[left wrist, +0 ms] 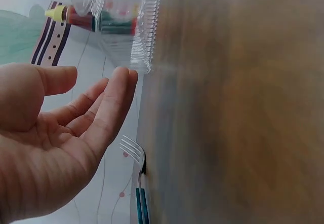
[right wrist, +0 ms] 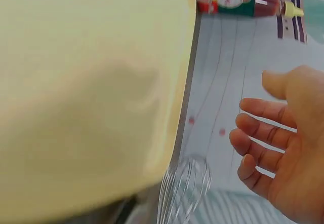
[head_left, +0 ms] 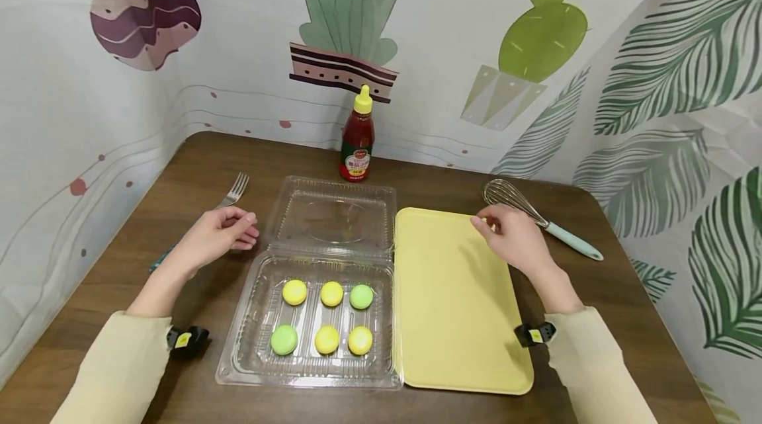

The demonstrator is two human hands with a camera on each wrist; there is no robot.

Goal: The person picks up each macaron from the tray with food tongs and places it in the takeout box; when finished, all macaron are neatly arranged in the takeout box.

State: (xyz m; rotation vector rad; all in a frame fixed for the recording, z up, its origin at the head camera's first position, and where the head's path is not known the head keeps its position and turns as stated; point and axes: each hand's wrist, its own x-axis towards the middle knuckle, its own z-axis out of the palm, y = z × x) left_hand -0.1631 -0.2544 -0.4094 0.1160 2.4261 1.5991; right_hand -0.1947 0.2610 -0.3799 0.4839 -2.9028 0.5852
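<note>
My left hand (head_left: 223,235) hovers left of a clear plastic clamshell box (head_left: 238,351), its fingers loosely bent and holding nothing. The box lies open, lid (head_left: 333,212) folded back. Inside are several yellow macarons (head_left: 327,339) and two green macarons (head_left: 284,339), in two rows. Above the far right part of a yellow tray (head_left: 452,318) is my right hand (head_left: 514,235), fingers relaxed with nothing between them. The left wrist view shows a fork (left wrist: 140,178) below the left hand. A whisk (right wrist: 185,188) appears in the right wrist view, past the tray's edge.
At the back of the brown table (head_left: 196,384) stands a red sauce bottle (head_left: 357,143) with a yellow cap. The whisk's pale handle (head_left: 574,241) points toward the right edge. A patterned cloth (head_left: 238,27) hangs behind the table.
</note>
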